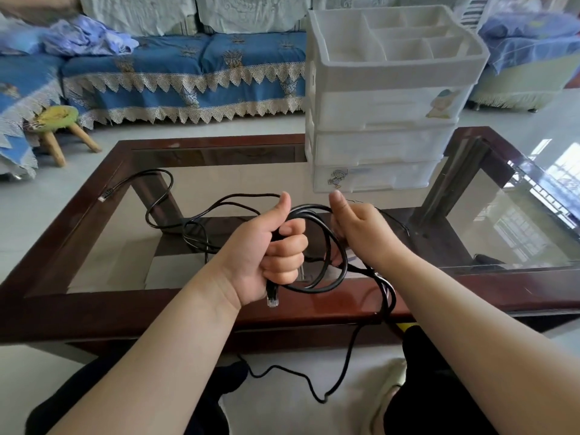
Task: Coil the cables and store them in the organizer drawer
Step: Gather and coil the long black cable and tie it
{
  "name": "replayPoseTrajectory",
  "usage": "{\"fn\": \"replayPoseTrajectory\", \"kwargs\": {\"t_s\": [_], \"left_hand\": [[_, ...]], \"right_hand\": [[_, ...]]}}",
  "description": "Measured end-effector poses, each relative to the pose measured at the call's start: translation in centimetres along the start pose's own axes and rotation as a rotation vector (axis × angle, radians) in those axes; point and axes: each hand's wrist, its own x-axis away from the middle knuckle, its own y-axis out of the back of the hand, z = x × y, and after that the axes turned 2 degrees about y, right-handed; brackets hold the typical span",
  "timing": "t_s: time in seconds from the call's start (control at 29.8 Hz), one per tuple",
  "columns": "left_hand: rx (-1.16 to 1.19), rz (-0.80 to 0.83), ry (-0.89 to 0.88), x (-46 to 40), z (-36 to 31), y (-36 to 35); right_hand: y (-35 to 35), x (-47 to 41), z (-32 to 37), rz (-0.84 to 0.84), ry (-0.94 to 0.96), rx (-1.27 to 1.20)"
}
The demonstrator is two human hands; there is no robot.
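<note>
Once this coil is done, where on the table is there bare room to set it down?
Bare glass lies right of the organizer, bounded by the table's wooden frame. Left of the left hand it is crowded: black cable sprawls there, its plug at the left rail.

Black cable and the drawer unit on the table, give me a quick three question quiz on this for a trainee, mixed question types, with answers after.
1. True or false: the left hand grips the black cable with a clear plug hanging below the fist.
2. Which drawers of the white organizer are pulled out? A) top B) bottom C) none
3. Fill in: the cable's far plug lies on the ___ edge of the glass table.

Key
1. True.
2. C, all are pushed in.
3. Left. The right hand pinches the loops.
</note>
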Motion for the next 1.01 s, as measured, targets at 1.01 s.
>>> {"fn": "replayPoseTrajectory", "kwargs": {"t_s": [1.01], "left_hand": [[0.304,-0.052,-0.348,0.0,-2.0,1.5]], "right_hand": [[0.7,0.6,1.0,0.436,0.052,-0.188]]}}
